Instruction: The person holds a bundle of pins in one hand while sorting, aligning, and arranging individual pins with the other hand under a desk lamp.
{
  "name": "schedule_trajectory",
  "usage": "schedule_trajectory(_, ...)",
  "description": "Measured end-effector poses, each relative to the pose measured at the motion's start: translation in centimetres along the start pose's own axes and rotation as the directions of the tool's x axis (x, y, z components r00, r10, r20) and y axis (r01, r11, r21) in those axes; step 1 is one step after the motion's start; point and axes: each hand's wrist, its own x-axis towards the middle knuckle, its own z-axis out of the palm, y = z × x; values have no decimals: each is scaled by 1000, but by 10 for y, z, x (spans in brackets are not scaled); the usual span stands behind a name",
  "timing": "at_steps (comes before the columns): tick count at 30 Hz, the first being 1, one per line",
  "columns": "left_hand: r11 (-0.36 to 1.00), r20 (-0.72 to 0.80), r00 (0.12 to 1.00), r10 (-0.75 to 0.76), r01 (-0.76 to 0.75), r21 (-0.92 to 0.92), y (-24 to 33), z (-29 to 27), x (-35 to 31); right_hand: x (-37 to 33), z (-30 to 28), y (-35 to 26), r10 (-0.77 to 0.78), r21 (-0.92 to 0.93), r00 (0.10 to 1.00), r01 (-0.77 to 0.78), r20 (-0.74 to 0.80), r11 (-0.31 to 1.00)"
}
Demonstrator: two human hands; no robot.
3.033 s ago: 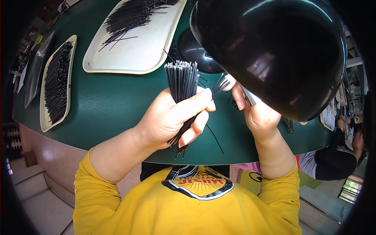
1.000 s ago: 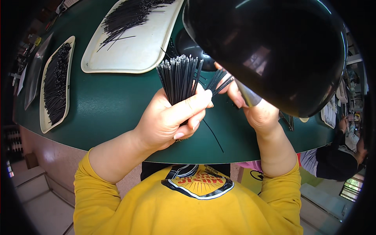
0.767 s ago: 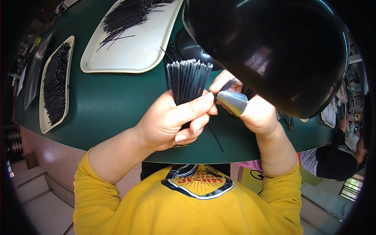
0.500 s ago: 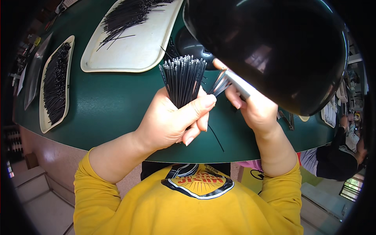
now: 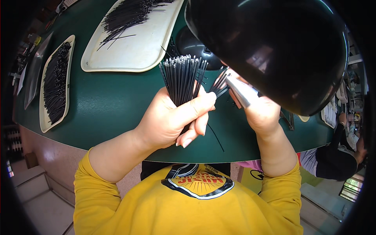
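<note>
My left hand (image 5: 168, 117) is closed round an upright bundle of thin black wires (image 5: 180, 80) with pale, silvery tips. A few wires (image 5: 220, 84) splay from the bundle's right side, past my left thumb, toward my right hand. To the right, my right hand (image 5: 260, 111) is closed on a flat silvery metal tool (image 5: 242, 91) that looks like tweezers. Its tip is beside the splayed wires; I cannot tell whether it touches them. Most of my right fingers are behind the tool and a large glossy black hood.
The black hood (image 5: 270, 51) hangs over the upper right. A cream tray (image 5: 117, 60) with loose black wires lies at the back, a narrower wire-filled tray (image 5: 42, 113) at the left. One loose wire (image 5: 216, 138) lies on the green table (image 5: 105, 105). Another person (image 5: 333, 160) is at far right.
My right hand has turned slightly and moved a little right and down, and its fingers show less. Several wires on the bundle's right side have spread apart. My left hand has barely moved.
</note>
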Motion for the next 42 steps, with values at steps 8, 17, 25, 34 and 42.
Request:
schedule_trajectory(8, 937, 170, 979, -108, 157, -311, -5, -9, 2, 1, 3, 1, 502, 610, 843, -503, 192, 612)
schedule_trajectory(17, 1000, 18, 1000, 9, -10, 26, -6, -5, 3, 2, 6, 2, 200, 148, 971, -218, 129, 965)
schedule_trajectory(25, 998, -25, 997, 70, -70, 0, -4, -1, 0, -1, 16, 5, 424, 165, 901, -434, 93, 886)
schedule_trajectory(34, 999, 14, 998, 54, -54, 7, -3, -5, -1, -2, 8, -2, 357, 135, 923, -376, 143, 917)
schedule_trajectory(42, 1000, 34, 999, 20, -21, 21, -1, -5, -1, -4, 11, -1, 384, 572, 867, -498, 318, 651)
